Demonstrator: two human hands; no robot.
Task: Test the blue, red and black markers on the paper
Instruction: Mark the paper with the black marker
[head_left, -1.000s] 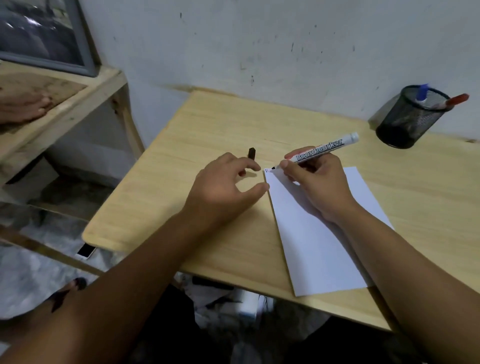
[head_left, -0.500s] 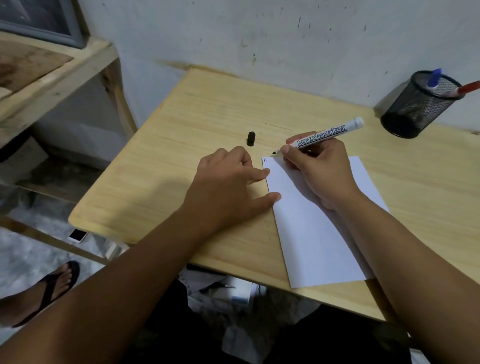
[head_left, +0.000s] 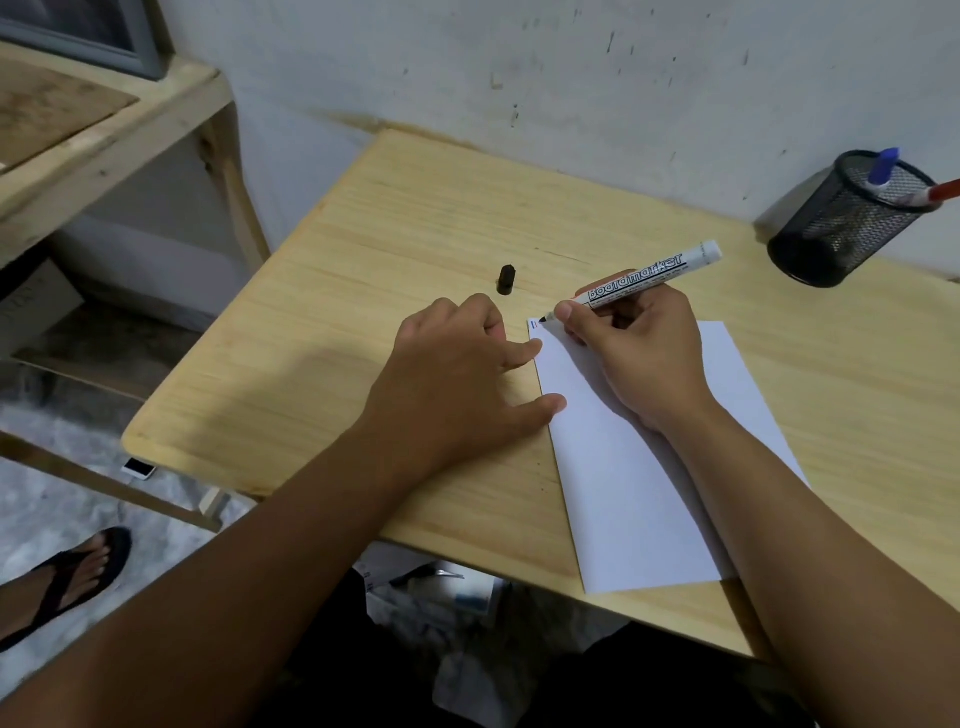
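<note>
The right hand (head_left: 641, 353) is gripping the black marker (head_left: 649, 274) between thumb and fingers, closed around its lower barrel. The marker is slanting up and to the right out of the hand, and its dark tip is touching the paper (head_left: 639, 499) at the top left corner. Just beside the tip, at that corner, small marks are showing, one of them blue. The heel of the right hand is resting on the upper part of the paper.

The left hand (head_left: 457, 384) is lying palm down on the bench (head_left: 415, 218), holding nothing, with the fingers loosely spread. Its thumb and one fingertip are touching the left edge of the paper, just left of the marker tip.

The cap (head_left: 506, 279) is standing on the bench beyond the left hand, near the knuckles but apart from them, and left of the marker.

The holder (head_left: 841, 228), a black mesh cup, is standing at the far right corner of the bench, well apart from both hands. The blue marker (head_left: 883, 169) and the red marker (head_left: 935, 192) are sticking out of it.
</note>
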